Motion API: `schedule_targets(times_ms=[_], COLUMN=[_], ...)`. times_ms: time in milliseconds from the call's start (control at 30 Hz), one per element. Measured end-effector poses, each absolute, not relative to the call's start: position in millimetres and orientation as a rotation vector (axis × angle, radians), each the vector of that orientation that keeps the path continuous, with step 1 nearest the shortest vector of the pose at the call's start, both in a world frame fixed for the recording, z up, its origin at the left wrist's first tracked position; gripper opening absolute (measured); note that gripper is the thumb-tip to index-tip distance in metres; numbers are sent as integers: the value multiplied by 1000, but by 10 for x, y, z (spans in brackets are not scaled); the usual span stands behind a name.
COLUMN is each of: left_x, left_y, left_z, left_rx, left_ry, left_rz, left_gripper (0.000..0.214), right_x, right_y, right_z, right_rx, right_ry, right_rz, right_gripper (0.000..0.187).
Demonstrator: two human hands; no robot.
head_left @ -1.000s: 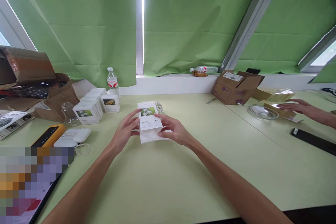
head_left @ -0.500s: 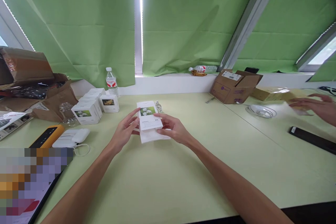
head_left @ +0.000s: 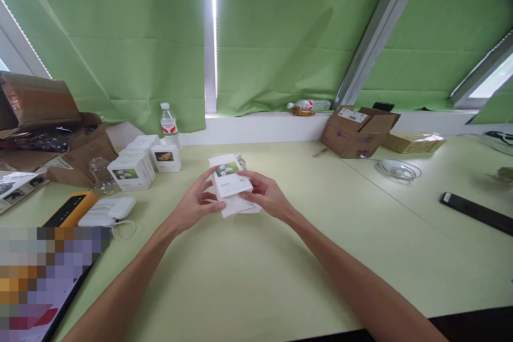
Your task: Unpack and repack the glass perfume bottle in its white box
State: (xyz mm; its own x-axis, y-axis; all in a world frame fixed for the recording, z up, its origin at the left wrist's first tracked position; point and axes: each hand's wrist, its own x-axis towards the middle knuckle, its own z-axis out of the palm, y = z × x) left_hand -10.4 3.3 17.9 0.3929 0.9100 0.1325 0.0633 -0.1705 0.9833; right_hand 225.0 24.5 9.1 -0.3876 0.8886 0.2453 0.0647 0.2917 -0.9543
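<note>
Both my hands hold a white printed card (head_left: 229, 179) with a small photo of white flowers, gripping it by its side edges above the tabletop. My left hand (head_left: 196, 206) has its fingers curled round the card's left edge and lower corner. My right hand (head_left: 262, 195) pinches the right edge. Under the card lies a white paper sheet (head_left: 240, 208), partly hidden by the card and my fingers. Just behind the card sits a small shiny clear item (head_left: 241, 161), too small to identify.
Several white flower-printed boxes (head_left: 130, 172) and a glass jar (head_left: 103, 176) stand to the left, near a water bottle (head_left: 169, 125). Crumpled brown packaging (head_left: 80, 157) lies far left. An open cardboard box (head_left: 355, 132), a clear dish (head_left: 397, 170) and a black remote (head_left: 476, 214) lie right.
My hands have drawn closer and tilted the card slightly clockwise. The other person's hand at the right has left the view, and the flat package there now lies further back.
</note>
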Motion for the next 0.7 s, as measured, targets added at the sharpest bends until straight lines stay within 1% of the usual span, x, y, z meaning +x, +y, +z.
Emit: schedule_targets(times_ms=[200, 367, 700], left_x=[-102, -101, -114], left_y=[26, 28, 68], left_z=[202, 198, 148], left_rx=[1556, 1577, 1554], left_ry=[910, 949, 920], left_rz=[970, 1003, 1069], left_gripper=[84, 77, 66], right_x=[2248, 2250, 2220], right_y=[242, 244, 210], right_z=[96, 101, 122], right_rx=[-889, -899, -864], right_ry=[-1732, -1767, -1831], right_rz=[1170, 1161, 1135], right_gripper=[55, 61, 55])
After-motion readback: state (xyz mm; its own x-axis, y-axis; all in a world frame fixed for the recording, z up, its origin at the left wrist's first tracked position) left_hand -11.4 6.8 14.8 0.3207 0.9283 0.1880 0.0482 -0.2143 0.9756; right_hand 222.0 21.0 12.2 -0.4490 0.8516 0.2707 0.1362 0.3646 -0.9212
